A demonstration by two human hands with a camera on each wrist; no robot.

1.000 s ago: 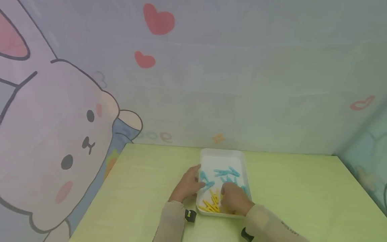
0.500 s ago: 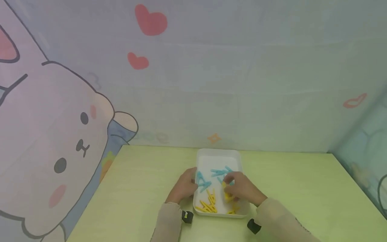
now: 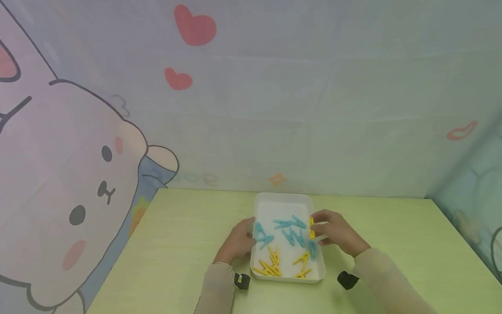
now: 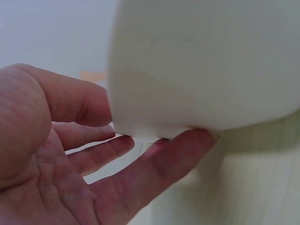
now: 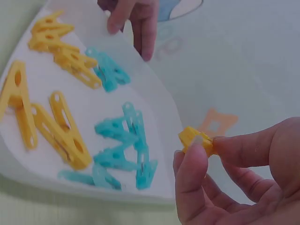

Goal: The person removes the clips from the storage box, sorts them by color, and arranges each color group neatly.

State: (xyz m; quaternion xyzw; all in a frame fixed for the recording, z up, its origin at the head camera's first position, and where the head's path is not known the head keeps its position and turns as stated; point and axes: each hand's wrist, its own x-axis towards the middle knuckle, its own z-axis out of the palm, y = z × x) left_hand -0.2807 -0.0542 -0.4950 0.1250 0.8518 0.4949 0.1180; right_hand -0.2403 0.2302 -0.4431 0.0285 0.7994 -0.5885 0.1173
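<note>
Right hand (image 3: pixel 339 231) has a yellow clothespin (image 3: pixel 311 226) pinched, grip closed, its long axis running near to far at the right edge of the white tray (image 3: pixel 284 197)! Left hand (image 3: pixel 237 240) grips the tray's left side.

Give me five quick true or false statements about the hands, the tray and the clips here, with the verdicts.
1. The right hand holds a yellow clip. True.
2. Each hand holds a clip. False: the left hand touches the tray instead.
3. The tray is white. True.
4. All clips in the tray share one color. False: blue clips and yellow clips lie there.
5. The tabletop is dark red. False: the table is pale green.
</note>
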